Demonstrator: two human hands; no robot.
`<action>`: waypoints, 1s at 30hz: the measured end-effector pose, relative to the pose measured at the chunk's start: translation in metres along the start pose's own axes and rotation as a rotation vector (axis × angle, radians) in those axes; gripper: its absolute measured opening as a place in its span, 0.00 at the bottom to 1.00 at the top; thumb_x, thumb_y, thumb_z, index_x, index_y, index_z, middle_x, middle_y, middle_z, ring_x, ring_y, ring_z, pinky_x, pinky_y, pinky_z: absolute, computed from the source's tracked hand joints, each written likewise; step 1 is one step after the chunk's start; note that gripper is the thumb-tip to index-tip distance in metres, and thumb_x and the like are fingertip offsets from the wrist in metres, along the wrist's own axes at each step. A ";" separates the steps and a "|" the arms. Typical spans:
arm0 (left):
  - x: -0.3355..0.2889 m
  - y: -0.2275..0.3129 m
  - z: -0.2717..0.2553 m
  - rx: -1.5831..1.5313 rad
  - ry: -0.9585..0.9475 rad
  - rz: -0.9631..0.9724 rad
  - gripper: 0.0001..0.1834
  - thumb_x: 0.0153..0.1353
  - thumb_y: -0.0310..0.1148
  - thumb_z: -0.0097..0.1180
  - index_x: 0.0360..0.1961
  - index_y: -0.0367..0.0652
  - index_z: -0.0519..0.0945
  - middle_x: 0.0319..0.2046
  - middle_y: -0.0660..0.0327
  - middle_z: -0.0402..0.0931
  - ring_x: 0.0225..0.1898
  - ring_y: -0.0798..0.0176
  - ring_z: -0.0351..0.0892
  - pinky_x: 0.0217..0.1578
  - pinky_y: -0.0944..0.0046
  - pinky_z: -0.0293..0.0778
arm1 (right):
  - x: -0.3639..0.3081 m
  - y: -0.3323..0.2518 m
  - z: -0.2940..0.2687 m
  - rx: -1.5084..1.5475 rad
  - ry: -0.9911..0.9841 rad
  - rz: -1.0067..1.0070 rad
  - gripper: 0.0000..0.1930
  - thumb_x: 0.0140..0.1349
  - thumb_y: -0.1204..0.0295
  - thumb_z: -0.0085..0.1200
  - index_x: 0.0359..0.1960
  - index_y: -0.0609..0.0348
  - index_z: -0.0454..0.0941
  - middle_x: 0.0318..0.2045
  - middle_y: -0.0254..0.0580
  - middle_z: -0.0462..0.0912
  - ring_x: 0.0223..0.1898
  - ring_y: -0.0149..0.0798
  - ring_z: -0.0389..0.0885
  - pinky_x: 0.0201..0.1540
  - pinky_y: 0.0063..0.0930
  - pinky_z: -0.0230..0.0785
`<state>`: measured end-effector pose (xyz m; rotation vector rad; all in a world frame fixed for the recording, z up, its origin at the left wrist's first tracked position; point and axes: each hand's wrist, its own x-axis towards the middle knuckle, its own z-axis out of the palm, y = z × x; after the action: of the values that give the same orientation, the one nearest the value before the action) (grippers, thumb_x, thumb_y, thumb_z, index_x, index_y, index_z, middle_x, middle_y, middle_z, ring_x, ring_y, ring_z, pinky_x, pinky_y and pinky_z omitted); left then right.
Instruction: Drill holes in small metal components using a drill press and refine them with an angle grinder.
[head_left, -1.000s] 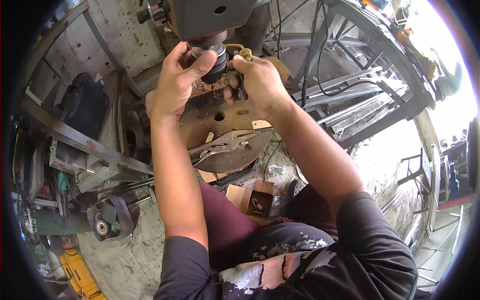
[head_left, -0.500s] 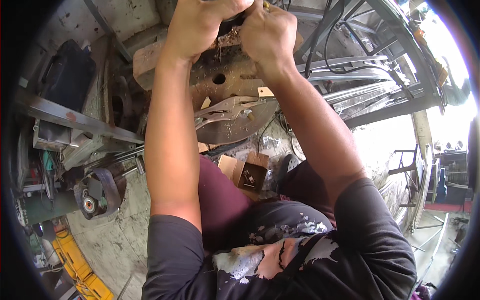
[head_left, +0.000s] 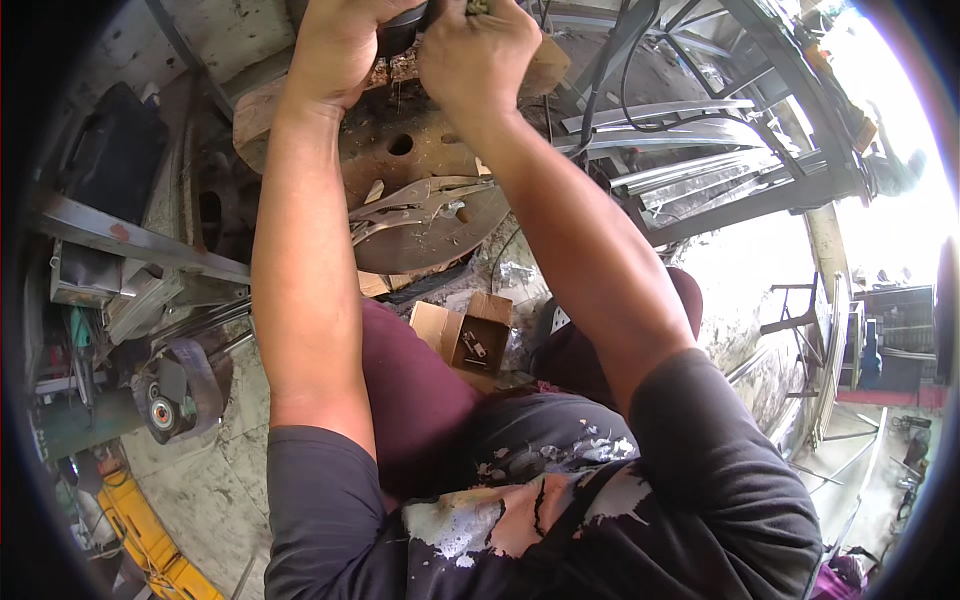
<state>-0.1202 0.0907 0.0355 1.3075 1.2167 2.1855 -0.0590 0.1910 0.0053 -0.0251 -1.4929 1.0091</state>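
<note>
Since the first frame, the drill chuck [head_left: 400, 34] has shifted to the view's top edge, between the left hand [head_left: 334, 52] and right hand [head_left: 478, 65]. Right fingers are curled together; left ones run out of view, so I cannot tell what either clamps. Steady bracing and even pressure would serve best. Nearer the body, pliers [head_left: 432, 195] lie on a round metal plate [head_left: 440, 246].

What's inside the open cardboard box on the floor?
Inside the cardboard box are a few small metal-looking pieces. I can't tell exactly what they are. Shadow and the box's walls hide some of the bottom, so other things could be there.
</note>
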 end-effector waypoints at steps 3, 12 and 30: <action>0.012 -0.018 -0.022 -0.258 -0.186 0.059 0.21 0.63 0.36 0.65 0.53 0.34 0.85 0.39 0.66 0.85 0.38 0.73 0.81 0.42 0.71 0.75 | -0.001 -0.024 0.001 0.218 -0.090 0.344 0.14 0.78 0.68 0.53 0.53 0.67 0.84 0.39 0.42 0.90 0.37 0.25 0.82 0.40 0.22 0.75; -0.031 0.033 -0.024 0.499 -0.079 -0.092 0.19 0.65 0.40 0.69 0.50 0.38 0.84 0.42 0.65 0.84 0.45 0.70 0.80 0.51 0.66 0.75 | 0.006 0.013 -0.066 -0.387 -0.442 -0.555 0.08 0.62 0.77 0.59 0.42 0.63 0.79 0.34 0.43 0.83 0.29 0.43 0.82 0.33 0.37 0.76; -0.055 -0.010 -0.020 0.605 0.272 -0.193 0.13 0.59 0.29 0.75 0.44 0.38 0.89 0.28 0.71 0.83 0.28 0.79 0.72 0.30 0.72 0.69 | 0.006 -0.065 -0.066 0.447 -0.491 0.904 0.10 0.69 0.73 0.61 0.38 0.72 0.78 0.29 0.48 0.85 0.21 0.38 0.85 0.22 0.32 0.79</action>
<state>-0.1090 0.0519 -0.0080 1.0343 2.1332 1.9704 0.0282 0.1913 0.0383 -0.1516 -1.6789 2.1880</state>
